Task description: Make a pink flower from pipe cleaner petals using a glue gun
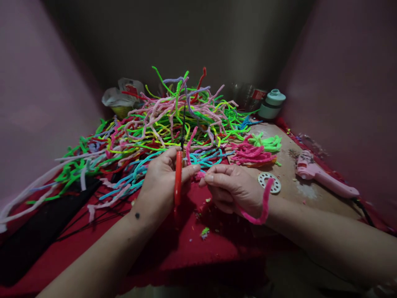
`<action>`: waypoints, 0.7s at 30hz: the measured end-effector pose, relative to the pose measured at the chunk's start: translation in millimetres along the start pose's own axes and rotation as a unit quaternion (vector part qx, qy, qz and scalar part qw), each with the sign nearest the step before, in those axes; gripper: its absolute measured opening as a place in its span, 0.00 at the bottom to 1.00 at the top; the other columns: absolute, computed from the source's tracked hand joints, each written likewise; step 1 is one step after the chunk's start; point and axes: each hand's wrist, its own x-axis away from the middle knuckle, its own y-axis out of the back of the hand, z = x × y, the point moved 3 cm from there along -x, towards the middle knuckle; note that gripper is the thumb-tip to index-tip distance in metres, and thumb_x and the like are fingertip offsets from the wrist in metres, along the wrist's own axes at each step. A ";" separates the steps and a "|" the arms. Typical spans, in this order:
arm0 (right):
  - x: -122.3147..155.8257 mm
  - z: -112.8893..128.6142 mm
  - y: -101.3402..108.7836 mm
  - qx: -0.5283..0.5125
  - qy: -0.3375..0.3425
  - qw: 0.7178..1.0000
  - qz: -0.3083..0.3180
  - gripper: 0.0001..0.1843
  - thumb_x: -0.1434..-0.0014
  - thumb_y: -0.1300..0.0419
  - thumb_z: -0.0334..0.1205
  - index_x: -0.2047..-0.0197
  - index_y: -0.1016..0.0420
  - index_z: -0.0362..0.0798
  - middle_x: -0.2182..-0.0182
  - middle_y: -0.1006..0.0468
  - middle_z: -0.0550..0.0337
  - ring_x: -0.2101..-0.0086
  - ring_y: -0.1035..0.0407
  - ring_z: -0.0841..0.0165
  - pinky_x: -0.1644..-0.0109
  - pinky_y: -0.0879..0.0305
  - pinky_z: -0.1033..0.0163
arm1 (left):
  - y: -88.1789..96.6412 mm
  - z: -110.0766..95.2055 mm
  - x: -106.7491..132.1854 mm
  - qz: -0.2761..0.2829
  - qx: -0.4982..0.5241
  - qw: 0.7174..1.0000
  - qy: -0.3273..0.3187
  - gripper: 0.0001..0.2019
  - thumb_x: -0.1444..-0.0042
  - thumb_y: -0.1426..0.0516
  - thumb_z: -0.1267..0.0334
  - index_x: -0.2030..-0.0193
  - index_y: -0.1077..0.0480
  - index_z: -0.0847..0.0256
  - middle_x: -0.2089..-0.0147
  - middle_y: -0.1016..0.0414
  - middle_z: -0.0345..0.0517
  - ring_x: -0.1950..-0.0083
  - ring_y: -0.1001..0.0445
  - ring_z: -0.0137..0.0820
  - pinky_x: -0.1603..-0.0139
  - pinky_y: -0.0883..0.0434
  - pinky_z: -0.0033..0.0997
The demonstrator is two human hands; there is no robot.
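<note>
Red-handled scissors (178,178) rest in my left hand (158,182), which is closed around them with the dark blades pointing away from me. My right hand (231,186) pinches a bright pink pipe cleaner (266,203); one end curls out below the palm and up past the wrist. The fingertips of both hands meet at a short pink bit of it. Another pink strand rises beside the scissor blades, and whether it belongs to the same piece I cannot tell. Just beyond my right hand lies a bundle of pink pipe cleaners (251,154).
A large tangled heap of coloured pipe cleaners (173,120) covers the back of the red cloth (173,256). To the right, a board (287,159) bears green pieces (266,142), a white holed disc (261,179) and a pink glue gun (322,178). A teal-lidded jar (272,105) stands behind.
</note>
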 end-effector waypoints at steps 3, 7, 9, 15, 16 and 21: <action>0.0 -0.5 1.9 0.019 0.034 0.999 0.011 0.08 0.47 0.40 0.41 0.70 0.29 0.45 0.89 0.43 0.72 0.87 0.53 0.79 0.86 0.53 0.72 | -2.0 1.6 -0.4 0.019 0.038 0.999 0.030 0.14 0.58 0.38 0.65 0.76 0.43 0.60 0.83 0.41 0.30 0.84 0.43 0.19 0.85 0.44 0.19; -0.4 -0.5 5.5 0.066 0.087 0.994 0.009 0.07 0.45 0.41 0.41 0.68 0.27 0.46 0.86 0.38 0.69 0.85 0.46 0.77 0.82 0.48 0.69 | -4.8 -1.0 -0.8 0.050 0.091 0.992 0.075 0.13 0.58 0.38 0.67 0.77 0.43 0.60 0.84 0.39 0.31 0.85 0.42 0.20 0.85 0.43 0.20; 0.7 2.9 6.5 0.120 0.141 0.983 -0.011 0.07 0.46 0.40 0.40 0.70 0.25 0.47 0.80 0.32 0.65 0.79 0.39 0.76 0.75 0.41 0.67 | -5.9 -2.7 -1.1 0.067 0.104 0.988 0.095 0.12 0.59 0.39 0.67 0.78 0.42 0.60 0.85 0.38 0.32 0.86 0.42 0.20 0.86 0.44 0.20; 10.4 19.8 1.0 0.242 0.283 0.927 -0.055 0.06 0.46 0.40 0.33 0.71 0.22 0.49 0.60 0.31 0.58 0.55 0.36 0.68 0.47 0.42 0.59 | -5.6 -0.5 -0.7 0.098 0.087 0.987 0.095 0.11 0.55 0.39 0.62 0.76 0.38 0.62 0.84 0.36 0.35 0.85 0.40 0.21 0.86 0.44 0.20; 11.7 21.8 0.2 0.245 0.291 0.923 -0.057 0.06 0.46 0.40 0.32 0.71 0.21 0.49 0.59 0.31 0.58 0.54 0.36 0.68 0.46 0.42 0.59 | -5.6 0.0 0.2 0.098 0.084 0.988 0.086 0.10 0.54 0.39 0.60 0.74 0.37 0.62 0.83 0.36 0.35 0.84 0.40 0.21 0.85 0.44 0.20; 11.0 23.8 -1.3 0.184 0.282 0.941 -0.009 0.05 0.46 0.40 0.33 0.70 0.22 0.47 0.62 0.27 0.57 0.65 0.32 0.71 0.62 0.34 0.63 | -8.8 2.6 4.1 0.116 0.073 0.988 0.069 0.14 0.57 0.37 0.59 0.65 0.35 0.61 0.83 0.41 0.30 0.84 0.45 0.19 0.84 0.46 0.19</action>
